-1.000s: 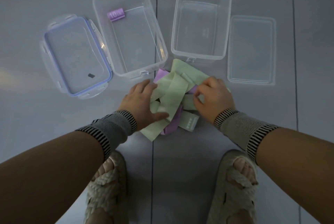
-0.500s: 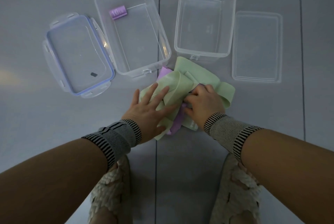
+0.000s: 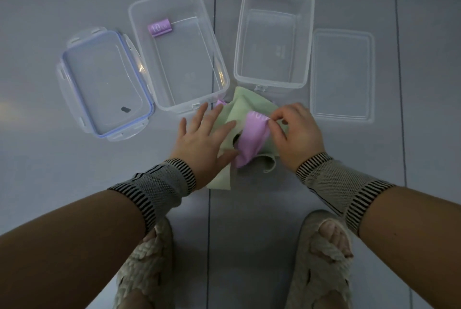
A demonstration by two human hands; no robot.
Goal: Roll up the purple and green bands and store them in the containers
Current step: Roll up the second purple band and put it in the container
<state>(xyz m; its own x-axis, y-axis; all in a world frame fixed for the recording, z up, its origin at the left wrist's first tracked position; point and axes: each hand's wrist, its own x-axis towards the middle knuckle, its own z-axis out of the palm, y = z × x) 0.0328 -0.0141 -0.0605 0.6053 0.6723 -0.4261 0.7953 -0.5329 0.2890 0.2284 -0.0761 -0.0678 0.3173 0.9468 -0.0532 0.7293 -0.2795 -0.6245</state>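
Now the right hand has pinched up a purple band, left hand fingers spread flat on green.

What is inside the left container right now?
The left container holds one rolled purple band near its far end. Nothing else shows through its clear walls.

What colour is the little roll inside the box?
Purple, with white "10" on it. The roll shows best in the head view, in the left box.

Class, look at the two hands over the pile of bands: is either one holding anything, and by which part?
The right hand pinches the purple band at its upper printed end. The left hand holds nothing; it presses flat on the green bands.
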